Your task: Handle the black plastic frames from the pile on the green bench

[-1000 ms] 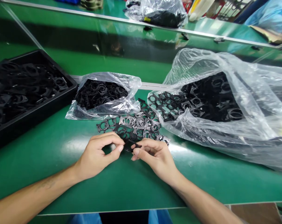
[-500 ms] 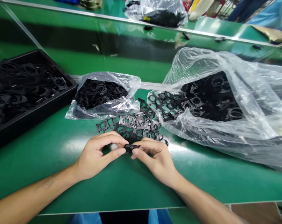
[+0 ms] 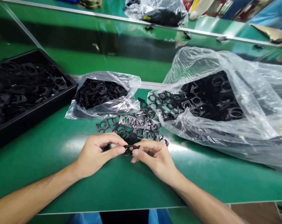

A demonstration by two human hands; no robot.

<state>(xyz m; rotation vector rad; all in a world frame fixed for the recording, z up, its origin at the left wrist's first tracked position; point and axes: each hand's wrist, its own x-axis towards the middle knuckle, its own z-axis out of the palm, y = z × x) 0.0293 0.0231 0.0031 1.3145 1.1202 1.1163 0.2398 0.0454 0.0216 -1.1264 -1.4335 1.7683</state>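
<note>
Between my two hands is a small black plastic part (image 3: 129,150), seen almost edge-on. My left hand (image 3: 94,155) pinches its left end between thumb and forefinger. At the other end, the thumb and fingers of my right hand (image 3: 156,158) close on the same part. My fingers hide some of its shape. Just beyond the hands, a loose pile of flat black frames with round openings (image 3: 139,121) lies on the green table (image 3: 122,189).
A black tray (image 3: 61,79) heaped with black parts stands at the left. Behind the pile lies a clear plastic bag (image 3: 129,107) of thin black rings. A larger clear bag (image 3: 252,137) of black frames spreads across the right. A metal-edged ledge (image 3: 103,15) runs along the back.
The black part has tilted a little between my fingertips, and more of it shows below them. Both hands stay in nearly the same place.
</note>
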